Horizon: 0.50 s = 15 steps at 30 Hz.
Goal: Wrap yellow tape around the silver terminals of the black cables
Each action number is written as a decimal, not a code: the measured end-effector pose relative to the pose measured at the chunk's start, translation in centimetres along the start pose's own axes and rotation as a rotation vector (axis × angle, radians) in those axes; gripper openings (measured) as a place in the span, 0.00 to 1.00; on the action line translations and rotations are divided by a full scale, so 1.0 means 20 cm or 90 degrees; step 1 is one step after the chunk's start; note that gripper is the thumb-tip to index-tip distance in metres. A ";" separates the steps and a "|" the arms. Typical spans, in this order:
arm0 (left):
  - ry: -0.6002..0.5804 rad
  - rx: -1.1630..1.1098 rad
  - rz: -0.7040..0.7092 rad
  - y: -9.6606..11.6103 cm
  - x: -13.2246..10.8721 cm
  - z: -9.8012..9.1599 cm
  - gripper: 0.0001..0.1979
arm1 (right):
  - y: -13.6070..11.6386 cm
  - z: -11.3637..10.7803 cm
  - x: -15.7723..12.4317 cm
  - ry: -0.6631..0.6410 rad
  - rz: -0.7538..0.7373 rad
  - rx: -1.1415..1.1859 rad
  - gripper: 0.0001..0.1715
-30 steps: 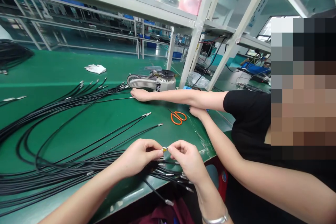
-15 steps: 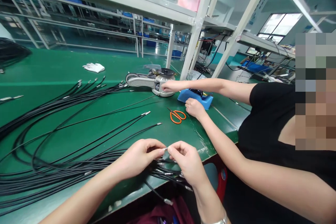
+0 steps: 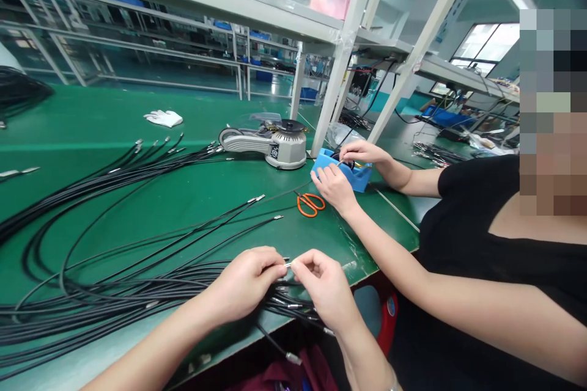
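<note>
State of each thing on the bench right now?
Left hand: pinching a metal cable tip
Right hand: pinching the same tip
Black cables: loose, in curved bunches
Orange scissors: closed, lying flat
Tape dispenser: upright, untouched
Blue holder: held by a co-worker's hands
White gloves: lying unworn

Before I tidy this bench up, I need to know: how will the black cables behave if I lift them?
The black cables look thin and floppy, lying in long loose curves on the green mat, so they will probably droop. They cross each other, so pulling one may drag others. Their metal tips might snag.
</note>
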<state>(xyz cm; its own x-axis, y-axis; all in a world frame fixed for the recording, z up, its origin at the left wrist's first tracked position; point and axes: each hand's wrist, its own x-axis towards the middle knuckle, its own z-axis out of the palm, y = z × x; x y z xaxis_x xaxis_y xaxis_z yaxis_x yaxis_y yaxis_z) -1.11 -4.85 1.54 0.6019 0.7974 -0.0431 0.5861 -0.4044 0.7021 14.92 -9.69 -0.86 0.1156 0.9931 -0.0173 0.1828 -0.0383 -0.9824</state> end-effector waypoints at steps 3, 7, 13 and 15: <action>-0.024 0.021 0.019 -0.01 -0.01 -0.01 0.14 | 0.02 -0.01 0.01 -0.015 0.008 -0.026 0.10; 0.044 0.125 0.056 -0.04 0.06 -0.07 0.15 | 0.01 -0.04 0.02 -0.041 0.009 -0.073 0.10; 0.178 0.326 -0.018 -0.15 0.29 -0.06 0.12 | 0.02 -0.05 0.03 -0.051 0.013 -0.180 0.11; 0.197 0.364 -0.030 -0.17 0.33 -0.03 0.12 | 0.03 -0.07 0.03 -0.048 0.017 -0.189 0.12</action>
<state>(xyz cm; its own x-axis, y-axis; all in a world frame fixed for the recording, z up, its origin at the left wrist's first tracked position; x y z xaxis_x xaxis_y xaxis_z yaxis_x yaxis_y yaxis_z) 0.46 2.13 -0.69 0.4347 0.8777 0.2015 0.8554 -0.4724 0.2124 16.45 -9.36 -1.25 0.0530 0.9964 -0.0664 0.4592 -0.0834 -0.8844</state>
